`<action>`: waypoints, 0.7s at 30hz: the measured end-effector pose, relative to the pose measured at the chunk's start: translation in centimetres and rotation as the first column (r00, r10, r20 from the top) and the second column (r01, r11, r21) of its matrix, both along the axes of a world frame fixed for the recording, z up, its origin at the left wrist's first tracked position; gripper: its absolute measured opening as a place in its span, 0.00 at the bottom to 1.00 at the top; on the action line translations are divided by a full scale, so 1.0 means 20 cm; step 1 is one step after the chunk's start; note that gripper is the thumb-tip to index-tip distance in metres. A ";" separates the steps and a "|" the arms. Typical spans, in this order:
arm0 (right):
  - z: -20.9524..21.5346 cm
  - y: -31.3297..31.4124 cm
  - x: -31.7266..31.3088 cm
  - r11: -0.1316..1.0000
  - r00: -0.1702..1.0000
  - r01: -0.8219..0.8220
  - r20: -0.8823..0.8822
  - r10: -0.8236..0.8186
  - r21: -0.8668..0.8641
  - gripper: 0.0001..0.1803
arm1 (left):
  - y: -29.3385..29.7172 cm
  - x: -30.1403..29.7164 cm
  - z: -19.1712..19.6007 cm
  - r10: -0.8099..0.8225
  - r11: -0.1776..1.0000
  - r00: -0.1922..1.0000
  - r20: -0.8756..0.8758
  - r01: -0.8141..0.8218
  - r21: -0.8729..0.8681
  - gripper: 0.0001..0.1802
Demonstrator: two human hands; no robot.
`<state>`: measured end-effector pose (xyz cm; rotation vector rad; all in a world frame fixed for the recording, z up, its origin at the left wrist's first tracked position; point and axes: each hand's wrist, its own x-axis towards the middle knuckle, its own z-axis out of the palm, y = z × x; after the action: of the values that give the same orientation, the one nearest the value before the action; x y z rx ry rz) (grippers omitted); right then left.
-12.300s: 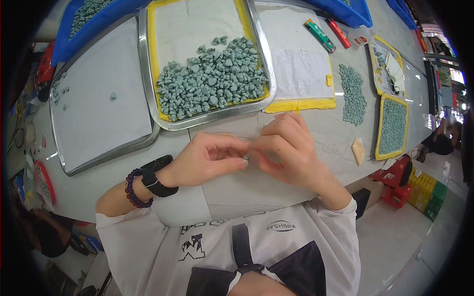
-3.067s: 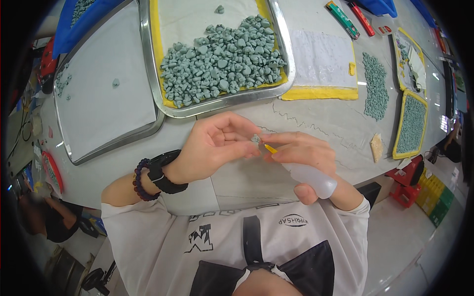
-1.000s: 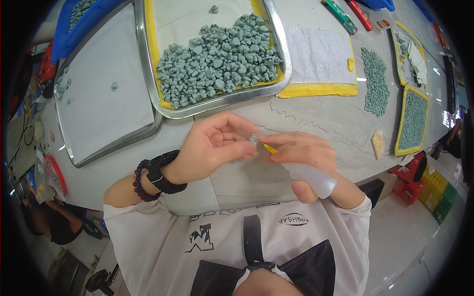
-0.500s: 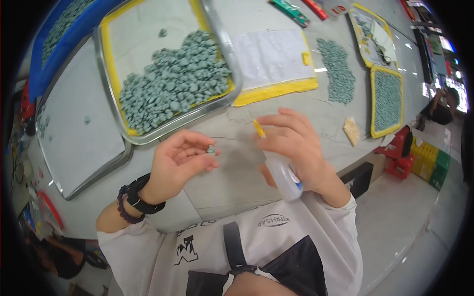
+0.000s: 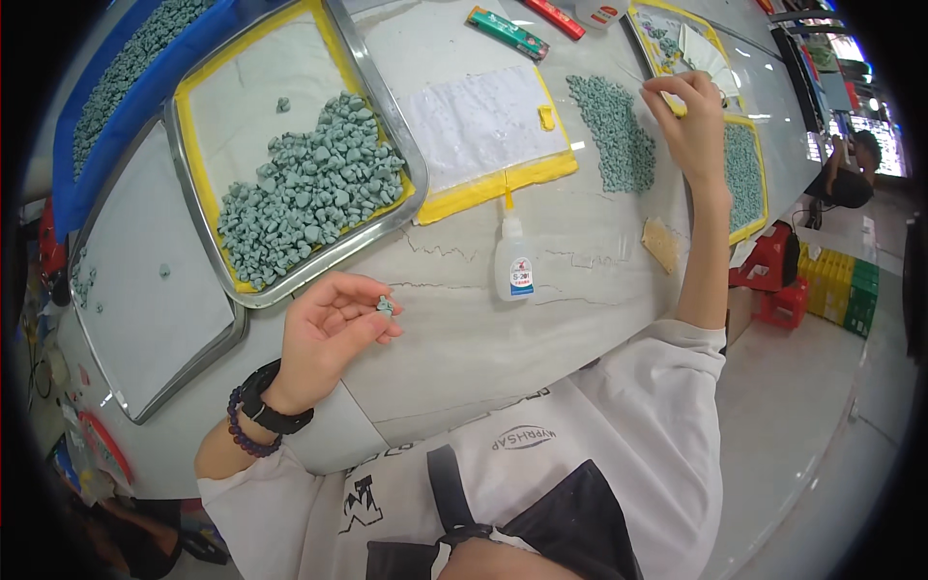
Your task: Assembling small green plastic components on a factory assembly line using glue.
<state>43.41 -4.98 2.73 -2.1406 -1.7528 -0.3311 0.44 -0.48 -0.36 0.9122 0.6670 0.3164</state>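
Note:
My left hand (image 5: 331, 327) is closed in a pinch around a small grey-green stone piece (image 5: 385, 306), just right of the large metal tray's lower corner. Out to the far right, my right hand (image 5: 691, 121) reaches over the small pale-green pieces (image 5: 616, 140) with thumb and forefinger pressed together. A thin pale sliver shows by those fingertips, too fine to name. Between the hands, a clear glue bottle (image 5: 514, 261) with a yellow nozzle stands on the table, apart from both.
Grey-green stones (image 5: 309, 193) lie heaped in a yellow-edged metal tray (image 5: 418, 159). Left of it are a white-lined tray (image 5: 159, 319) and a blue bin (image 5: 70, 164). A yellow-edged white sheet (image 5: 493, 126), green box (image 5: 507, 34), red box (image 5: 556, 17) and tan chip (image 5: 661, 246) are around.
My right hand has let go of the glue bottle, leaving it on the table, and moved far right and away from me. My left hand still pinches the stone piece.

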 end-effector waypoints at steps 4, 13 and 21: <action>-0.04 0.10 0.00 0.986 0.995 0.029 0.100 -0.013 -0.163 0.07 | 0.00 0.00 0.00 -0.015 1.000 1.000 0.007 0.015 -0.007 0.14; 0.17 0.04 -0.57 0.929 0.922 -0.358 -0.124 0.367 0.089 0.08 | -0.02 -0.03 0.00 -0.009 1.000 1.000 0.018 0.010 -0.021 0.15; -0.06 -0.09 -1.15 0.786 0.707 -0.600 -0.363 0.608 0.147 0.17 | -0.01 0.00 0.03 -0.060 0.997 0.998 0.013 0.061 -0.038 0.22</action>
<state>20.47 -6.81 1.59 -1.3531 -2.0457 0.2487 0.42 -0.74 0.29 0.8918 0.6310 0.2542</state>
